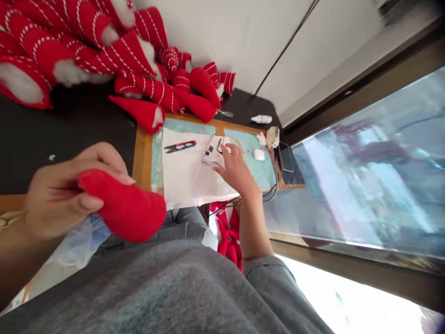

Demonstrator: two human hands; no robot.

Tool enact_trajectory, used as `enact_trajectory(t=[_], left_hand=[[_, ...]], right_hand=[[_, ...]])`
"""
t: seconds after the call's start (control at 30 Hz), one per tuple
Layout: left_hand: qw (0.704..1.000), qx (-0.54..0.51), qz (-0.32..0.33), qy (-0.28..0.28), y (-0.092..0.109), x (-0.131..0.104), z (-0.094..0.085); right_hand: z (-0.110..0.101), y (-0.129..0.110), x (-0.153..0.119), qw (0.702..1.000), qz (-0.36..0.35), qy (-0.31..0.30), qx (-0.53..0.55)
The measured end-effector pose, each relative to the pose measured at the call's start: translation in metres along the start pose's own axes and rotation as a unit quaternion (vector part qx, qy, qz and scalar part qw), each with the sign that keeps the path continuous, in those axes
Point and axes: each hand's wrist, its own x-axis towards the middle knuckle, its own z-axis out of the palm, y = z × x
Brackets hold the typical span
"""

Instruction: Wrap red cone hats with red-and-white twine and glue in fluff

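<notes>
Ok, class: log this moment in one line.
left hand: holding red fabric piece; right hand: at white device, contact unclear; snips: on white sheet

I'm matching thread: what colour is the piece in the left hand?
The piece is plain red, clearest in the head view.

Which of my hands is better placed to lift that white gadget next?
Probably your right hand: it's at the gadget, fingers spread. Your left hand is farther away, gripping the red piece.

small craft workshop by the looks, bench (142,155) set beside glass pane (375,162), red stuffed pieces (121,56) heaped at back, snips (181,146) laid on white cloth (189,178)
</notes>
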Motion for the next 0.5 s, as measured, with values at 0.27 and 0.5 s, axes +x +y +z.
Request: enact_trajectory(t=[0.27, 0.5], left_hand=[[0.993, -0.095, -0.014, -0.067, 0.011, -0.054, 0.045], [0.975, 0.053, -0.134, -0.171, -0.06, -0.123, 0.016]], right_hand=[[0.013, -0.121, -0.103, 0.91, -0.172, 0.009, 0.378], [0.032, -0.056, -0.138, 0.88, 0.106, 0.032, 0.462]])
